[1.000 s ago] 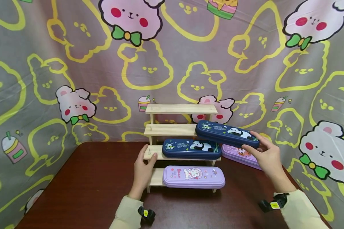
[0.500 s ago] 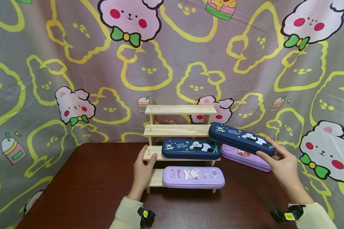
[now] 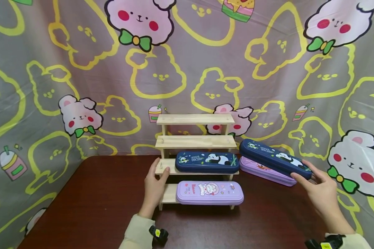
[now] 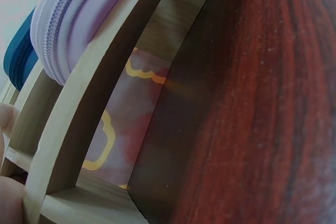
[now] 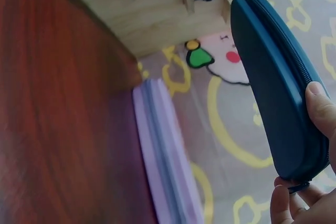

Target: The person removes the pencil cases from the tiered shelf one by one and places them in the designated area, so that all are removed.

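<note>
My right hand (image 3: 322, 190) grips the right end of a dark blue zippered pencil case (image 3: 275, 159) with a panda print. In the right wrist view the held pencil case (image 5: 278, 87) is off the table, thumb along its zip side. A purple pencil case (image 3: 249, 168) lies below and behind it on the table. My left hand (image 3: 154, 188) holds the left end of a stepped wooden rack (image 3: 194, 141), thumb at the front of its second-lowest step. A second blue panda pencil case (image 3: 207, 162) rests on that step, and a lilac pencil case (image 3: 210, 192) on the lowest.
The rack stands on a dark red-brown wooden table (image 3: 90, 197). A printed cloth (image 3: 162, 45) with bunny drawings hangs behind and at the sides. No case lies on the rack's top two steps.
My right hand has carried the blue pencil case right and slightly down, away from the rack's second-highest step to over the purple case. My left hand stays at the rack.
</note>
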The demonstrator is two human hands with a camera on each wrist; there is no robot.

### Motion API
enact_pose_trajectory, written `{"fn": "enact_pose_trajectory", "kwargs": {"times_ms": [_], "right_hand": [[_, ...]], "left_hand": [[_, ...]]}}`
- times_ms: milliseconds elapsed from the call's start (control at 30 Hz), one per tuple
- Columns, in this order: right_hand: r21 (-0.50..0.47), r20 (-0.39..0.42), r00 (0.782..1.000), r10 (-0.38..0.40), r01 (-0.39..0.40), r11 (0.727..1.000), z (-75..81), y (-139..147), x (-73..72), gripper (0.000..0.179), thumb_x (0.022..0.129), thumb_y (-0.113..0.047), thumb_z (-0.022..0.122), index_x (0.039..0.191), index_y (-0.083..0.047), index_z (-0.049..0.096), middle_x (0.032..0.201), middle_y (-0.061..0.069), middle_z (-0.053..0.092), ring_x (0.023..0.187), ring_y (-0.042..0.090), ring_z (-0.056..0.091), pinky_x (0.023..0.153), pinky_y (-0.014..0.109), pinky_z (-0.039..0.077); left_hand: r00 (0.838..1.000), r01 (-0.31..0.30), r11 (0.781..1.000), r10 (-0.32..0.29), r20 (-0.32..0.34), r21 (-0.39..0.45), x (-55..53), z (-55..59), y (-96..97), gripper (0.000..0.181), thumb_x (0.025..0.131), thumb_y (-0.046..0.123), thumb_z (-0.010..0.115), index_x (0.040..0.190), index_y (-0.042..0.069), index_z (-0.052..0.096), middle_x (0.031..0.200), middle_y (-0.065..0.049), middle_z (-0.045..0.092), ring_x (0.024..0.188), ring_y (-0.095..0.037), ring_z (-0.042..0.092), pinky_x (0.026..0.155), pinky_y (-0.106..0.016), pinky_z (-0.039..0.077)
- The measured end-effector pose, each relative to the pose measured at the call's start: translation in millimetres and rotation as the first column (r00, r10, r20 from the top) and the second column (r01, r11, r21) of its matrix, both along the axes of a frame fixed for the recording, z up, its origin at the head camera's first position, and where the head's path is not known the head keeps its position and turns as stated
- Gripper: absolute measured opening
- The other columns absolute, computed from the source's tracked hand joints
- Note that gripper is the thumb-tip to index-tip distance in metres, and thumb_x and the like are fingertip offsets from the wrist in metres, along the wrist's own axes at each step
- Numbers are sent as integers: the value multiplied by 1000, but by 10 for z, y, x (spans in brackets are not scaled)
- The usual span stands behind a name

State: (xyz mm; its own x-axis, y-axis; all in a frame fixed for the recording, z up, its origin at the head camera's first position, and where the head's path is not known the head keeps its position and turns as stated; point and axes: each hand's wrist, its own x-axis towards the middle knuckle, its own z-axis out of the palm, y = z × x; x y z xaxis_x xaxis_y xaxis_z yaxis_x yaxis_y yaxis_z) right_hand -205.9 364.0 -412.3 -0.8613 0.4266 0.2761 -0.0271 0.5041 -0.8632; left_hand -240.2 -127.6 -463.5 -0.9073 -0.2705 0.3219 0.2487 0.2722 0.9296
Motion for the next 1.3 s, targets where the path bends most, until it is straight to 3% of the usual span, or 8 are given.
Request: {"fn": "enact_pose_trajectory", "kwargs": {"times_ms": [133, 400, 733, 1033, 1300], "right_hand": [[-9, 32, 999, -13, 13, 1000, -109, 97, 55, 66, 84, -35, 79, 144, -23, 53, 121, 11, 44, 84, -3, 52, 63, 6, 46], [54, 91, 996, 4, -9, 999, -302, 149, 99, 71, 83, -41, 79, 145, -18, 52, 138, 29, 47, 83, -7, 52, 63, 6, 46], [125, 183, 981, 63, -86, 988, -489, 141, 90, 82, 82, -48, 78, 145, -6, 48, 134, 29, 47, 90, 23, 59, 59, 9, 46], [196, 155, 981, 116, -146, 970, -553, 178, 66, 77, 81, -40, 82, 141, -3, 53, 126, 31, 52, 83, 16, 60, 60, 8, 45], [170, 242, 959, 145, -189, 967, -607, 234, 29, 81, 81, -44, 80, 143, -1, 50, 132, 38, 48, 99, 37, 61, 60, 9, 46]], "left_hand": [[1000, 0, 1000, 0, 1, -2, -3, -3, 1, 64, 95, 40, 67, 150, 19, 42, 149, -6, 46, 137, -23, 39, 112, -48, 31], [1000, -6, 1000, 6, -5, 0, -17, -9, -18, 63, 95, 38, 67, 150, 19, 42, 148, -6, 46, 137, -23, 39, 112, -47, 31], [1000, -8, 1000, 8, 0, -2, -9, -31, -12, 62, 95, 36, 67, 150, 19, 43, 148, -6, 47, 137, -22, 40, 112, -47, 31], [1000, 1, 1000, -1, -7, 2, -7, -10, -4, 63, 95, 37, 67, 150, 19, 43, 148, -5, 46, 137, -22, 39, 112, -47, 30], [1000, 6, 1000, -6, -9, 4, -6, -13, -5, 63, 96, 36, 66, 150, 18, 42, 149, -6, 46, 138, -22, 38, 112, -48, 30]]}}
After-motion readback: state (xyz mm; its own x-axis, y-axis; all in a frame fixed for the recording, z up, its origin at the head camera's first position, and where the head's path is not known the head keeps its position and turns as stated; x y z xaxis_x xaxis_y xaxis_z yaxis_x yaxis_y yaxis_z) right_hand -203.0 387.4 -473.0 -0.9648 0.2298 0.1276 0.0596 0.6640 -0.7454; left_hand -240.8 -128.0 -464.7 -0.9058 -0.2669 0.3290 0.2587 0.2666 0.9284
